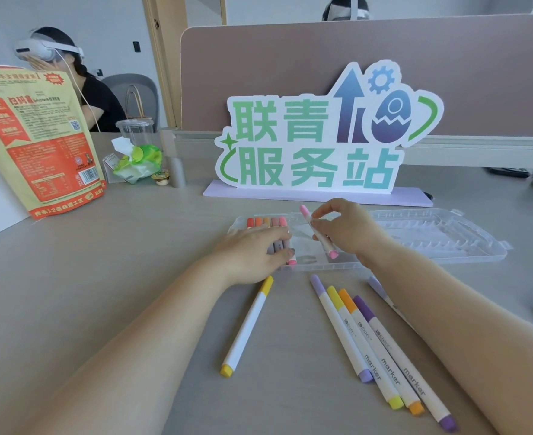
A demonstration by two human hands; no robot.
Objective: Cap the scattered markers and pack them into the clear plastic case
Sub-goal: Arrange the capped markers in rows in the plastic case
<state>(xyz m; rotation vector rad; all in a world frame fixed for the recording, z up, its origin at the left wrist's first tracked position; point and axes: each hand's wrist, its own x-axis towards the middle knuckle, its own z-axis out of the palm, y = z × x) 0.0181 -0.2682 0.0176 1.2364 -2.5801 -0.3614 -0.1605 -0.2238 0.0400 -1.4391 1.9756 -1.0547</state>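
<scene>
Five capped markers (368, 334) wait on the desk (133, 277) as R hand (346, 227) fingers pinch a pink marker (320, 237), tilted, over the clear case (447, 243), L hand (252, 255) fingers pressing flat on the packed row (266, 221); slanted entry could miss its slot & jam

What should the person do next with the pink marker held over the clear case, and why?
Probably lower the pink marker into the clear case, beside the row already packed. The right hand pinches it, capped at both ends, over the free space, while the left hand rests on that row.
</scene>
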